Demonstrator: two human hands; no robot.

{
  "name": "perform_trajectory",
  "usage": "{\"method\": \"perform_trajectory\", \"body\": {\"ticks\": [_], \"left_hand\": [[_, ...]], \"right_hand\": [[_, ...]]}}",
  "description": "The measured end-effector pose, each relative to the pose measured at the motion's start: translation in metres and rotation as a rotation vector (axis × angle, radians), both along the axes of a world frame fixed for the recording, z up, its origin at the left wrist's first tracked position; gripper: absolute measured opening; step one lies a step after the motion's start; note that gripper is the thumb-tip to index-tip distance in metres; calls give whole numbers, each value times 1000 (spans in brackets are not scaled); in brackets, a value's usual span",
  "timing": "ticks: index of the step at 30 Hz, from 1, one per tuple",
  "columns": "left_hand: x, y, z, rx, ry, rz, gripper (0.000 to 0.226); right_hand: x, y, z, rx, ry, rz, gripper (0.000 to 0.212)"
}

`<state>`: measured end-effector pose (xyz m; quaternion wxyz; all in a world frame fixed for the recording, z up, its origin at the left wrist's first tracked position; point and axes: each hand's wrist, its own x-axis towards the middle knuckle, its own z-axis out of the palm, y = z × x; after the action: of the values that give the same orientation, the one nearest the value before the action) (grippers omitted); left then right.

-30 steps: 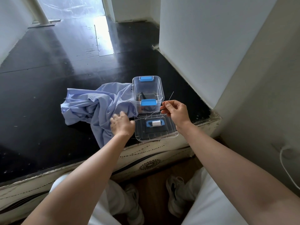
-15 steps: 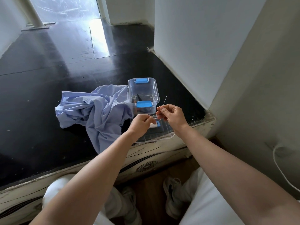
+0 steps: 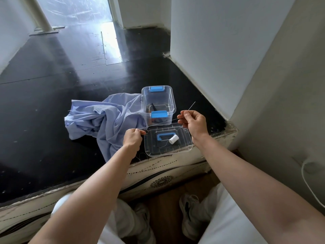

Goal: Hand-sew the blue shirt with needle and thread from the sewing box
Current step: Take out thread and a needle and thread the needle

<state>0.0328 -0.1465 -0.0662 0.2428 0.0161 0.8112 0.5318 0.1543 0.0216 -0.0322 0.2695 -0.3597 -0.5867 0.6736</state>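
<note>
Thread (image 3: 158, 123) is drawn taut between both hands, low over the open lid (image 3: 185, 138).

- Right hand (image 3: 193, 123): thumb and forefinger pinch the needle (image 3: 191, 105), tip pointing up and away; other fingers loosely curled.
- Left hand (image 3: 132, 138): fingers curled, pinching the other end of the thread.
- Can't confirm the thread runs through the eye; too fine to see. The geometry suggests it does.
- White spool (image 3: 173, 139) lies on the lid, with a strand trailing from it.
- Blue shirt (image 3: 105, 118) is crumpled on the black surface (image 3: 52, 103), touching the left side of the sewing box (image 3: 173, 103). Neither hand is on it.

Step, as I read it: prep only, pulling out working length. No stitch started.

Next move likely calls for:
- cutting the thread free of the spool and knotting the tail; the dark item in the box may be scissors, not sure
- keeping the pinch on the needle so the thread doesn't slip out
- pulling a shirt edge toward the front and flattening it

Room:
- The lid sits right at the front lip of the platform (image 3: 158, 164), so a nudge could tip it and the spool off toward the feet.
- White wall (image 3: 211, 50) is close on the right, so needle pulls that way are tight.
- Open room is left and beyond the shirt.
</note>
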Motion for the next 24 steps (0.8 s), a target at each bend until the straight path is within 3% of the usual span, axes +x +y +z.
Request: {"method": "perform_trajectory", "body": {"ticks": [5, 9, 12, 14, 17, 20, 24], "left_hand": [[-11, -19, -4, -187, 162, -56, 39], [-10, -36, 1, -226, 88, -313, 25], [-8, -49, 8, -343, 263, -557, 66], [-6, -51, 18, -367, 483, -471, 71], [-3, -44, 32, -248, 688, -287, 54], [4, -31, 42, -15, 577, -303, 26], [23, -11, 38, 72, 365, -478, 26]], "right_hand": [[-2, -1, 6, 10, 22, -31, 20], [-3, -6, 11, 37, 19, -4, 19], [-4, -13, 16, 47, 20, 34, 17], [-4, -18, 19, 53, 20, 65, 16], [-3, -24, 23, 82, 13, 128, 16], [-1, -29, 25, 107, 19, 194, 18], [2, -34, 26, 121, 21, 197, 20]]}}
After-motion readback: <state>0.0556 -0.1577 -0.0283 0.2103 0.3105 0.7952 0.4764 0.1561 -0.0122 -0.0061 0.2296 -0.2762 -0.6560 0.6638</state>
